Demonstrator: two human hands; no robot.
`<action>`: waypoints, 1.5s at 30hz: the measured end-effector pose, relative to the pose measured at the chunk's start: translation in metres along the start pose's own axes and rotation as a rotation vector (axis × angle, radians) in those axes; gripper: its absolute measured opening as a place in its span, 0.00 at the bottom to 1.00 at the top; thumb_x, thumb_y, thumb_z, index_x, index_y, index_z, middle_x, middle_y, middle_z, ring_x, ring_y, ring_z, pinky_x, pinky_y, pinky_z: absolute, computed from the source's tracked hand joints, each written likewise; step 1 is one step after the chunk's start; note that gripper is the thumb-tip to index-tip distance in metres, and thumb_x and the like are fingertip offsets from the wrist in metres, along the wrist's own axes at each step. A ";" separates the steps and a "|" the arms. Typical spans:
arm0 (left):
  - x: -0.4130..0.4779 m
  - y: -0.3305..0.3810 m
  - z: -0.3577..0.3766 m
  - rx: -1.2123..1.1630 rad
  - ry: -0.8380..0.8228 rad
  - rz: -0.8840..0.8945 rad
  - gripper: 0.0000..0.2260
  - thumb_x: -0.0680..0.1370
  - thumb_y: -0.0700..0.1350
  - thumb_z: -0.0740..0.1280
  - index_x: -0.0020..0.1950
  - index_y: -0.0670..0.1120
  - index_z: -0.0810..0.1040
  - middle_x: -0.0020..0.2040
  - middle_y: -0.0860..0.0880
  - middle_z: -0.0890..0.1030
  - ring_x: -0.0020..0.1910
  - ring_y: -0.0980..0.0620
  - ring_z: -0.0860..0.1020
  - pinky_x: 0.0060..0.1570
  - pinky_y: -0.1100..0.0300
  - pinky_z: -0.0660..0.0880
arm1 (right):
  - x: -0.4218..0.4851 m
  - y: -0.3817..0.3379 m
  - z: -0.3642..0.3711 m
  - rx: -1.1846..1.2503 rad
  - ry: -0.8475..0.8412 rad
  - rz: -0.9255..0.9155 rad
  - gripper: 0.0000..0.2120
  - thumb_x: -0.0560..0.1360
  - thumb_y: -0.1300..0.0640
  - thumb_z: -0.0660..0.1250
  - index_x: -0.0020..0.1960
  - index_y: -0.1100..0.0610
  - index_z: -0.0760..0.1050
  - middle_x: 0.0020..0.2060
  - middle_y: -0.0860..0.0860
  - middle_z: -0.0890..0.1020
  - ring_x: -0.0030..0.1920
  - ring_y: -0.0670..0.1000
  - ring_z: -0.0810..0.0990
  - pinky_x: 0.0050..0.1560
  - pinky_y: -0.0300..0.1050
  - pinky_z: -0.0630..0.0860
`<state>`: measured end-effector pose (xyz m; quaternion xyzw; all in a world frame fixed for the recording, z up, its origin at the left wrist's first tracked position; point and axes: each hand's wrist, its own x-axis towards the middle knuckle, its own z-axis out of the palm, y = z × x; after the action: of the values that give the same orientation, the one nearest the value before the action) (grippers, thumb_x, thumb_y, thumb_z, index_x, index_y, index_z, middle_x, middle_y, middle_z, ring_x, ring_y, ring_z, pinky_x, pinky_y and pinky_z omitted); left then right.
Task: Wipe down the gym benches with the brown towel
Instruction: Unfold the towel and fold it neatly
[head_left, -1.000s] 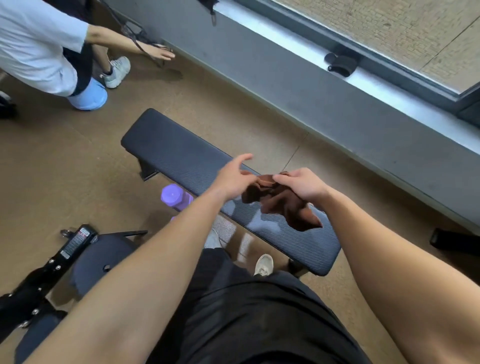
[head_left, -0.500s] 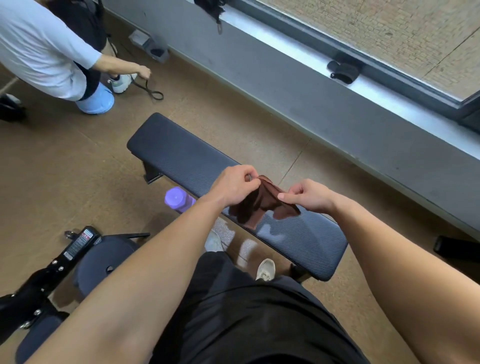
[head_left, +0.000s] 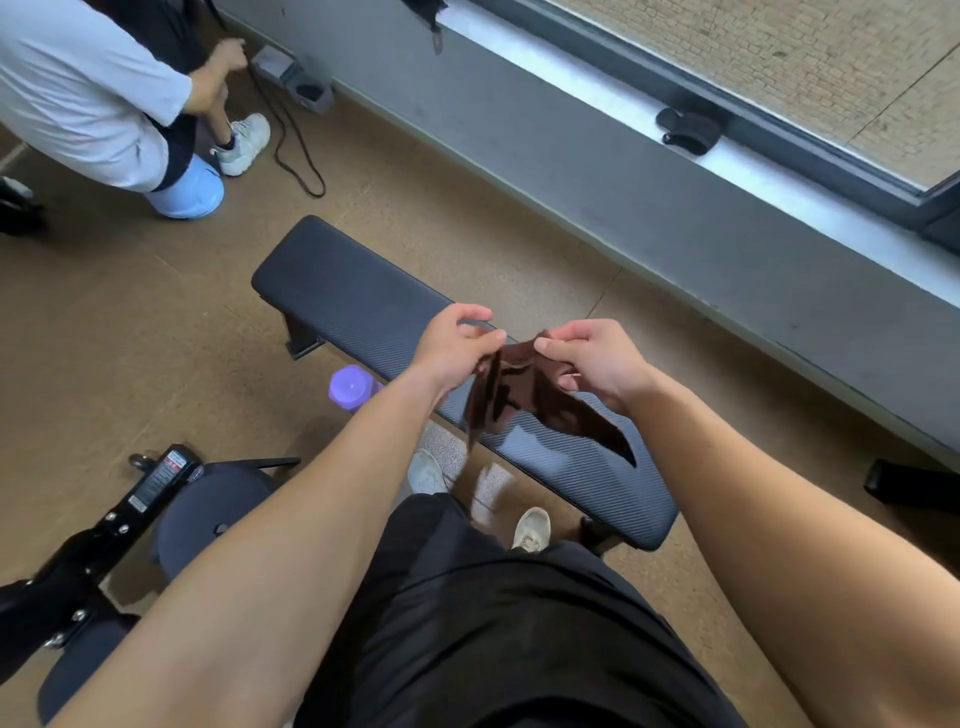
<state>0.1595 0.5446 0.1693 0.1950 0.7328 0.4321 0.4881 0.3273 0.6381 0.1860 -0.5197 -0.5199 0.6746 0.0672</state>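
A dark padded gym bench (head_left: 363, 306) runs diagonally across the floor in front of me. I hold the brown towel (head_left: 524, 400) in the air just above its middle. My left hand (head_left: 457, 348) pinches the towel's left top edge. My right hand (head_left: 592, 358) pinches the right top edge, a short gap from the left. The cloth hangs down between them, partly unfolded, one corner trailing toward the bench's near right end.
A purple-capped bottle (head_left: 350, 387) stands on the floor by the bench's near side. Another bench with a black frame (head_left: 156, 483) sits at lower left. A crouching person (head_left: 98, 98) handles a black cord at upper left. A grey wall ledge (head_left: 675, 171) runs along the right.
The towel was bunched in my right hand; my left hand took an edge and both hands have pulled it open. The person at upper left drew the cord closer.
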 end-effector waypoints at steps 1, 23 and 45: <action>-0.004 0.001 0.003 -0.054 -0.038 0.009 0.13 0.76 0.37 0.73 0.59 0.44 0.76 0.41 0.47 0.82 0.32 0.52 0.77 0.41 0.58 0.77 | -0.001 -0.001 0.005 0.092 -0.009 0.047 0.10 0.77 0.65 0.70 0.56 0.70 0.78 0.30 0.53 0.79 0.23 0.46 0.74 0.25 0.38 0.71; -0.031 0.015 0.027 -0.333 0.107 -0.176 0.09 0.74 0.34 0.73 0.53 0.39 0.81 0.42 0.42 0.84 0.34 0.53 0.83 0.35 0.66 0.79 | -0.009 0.005 0.025 0.266 0.152 -0.015 0.20 0.72 0.70 0.73 0.62 0.62 0.75 0.46 0.59 0.84 0.39 0.52 0.84 0.40 0.40 0.80; -0.024 -0.009 0.024 0.459 -0.039 0.392 0.04 0.73 0.55 0.72 0.46 0.58 0.79 0.43 0.60 0.83 0.42 0.56 0.79 0.48 0.54 0.77 | -0.007 -0.032 -0.026 0.052 -0.252 0.113 0.15 0.76 0.70 0.68 0.62 0.63 0.77 0.39 0.56 0.82 0.35 0.48 0.79 0.38 0.36 0.79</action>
<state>0.1930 0.5333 0.1720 0.4462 0.7502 0.3372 0.3527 0.3365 0.6646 0.2170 -0.4572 -0.4763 0.7507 -0.0233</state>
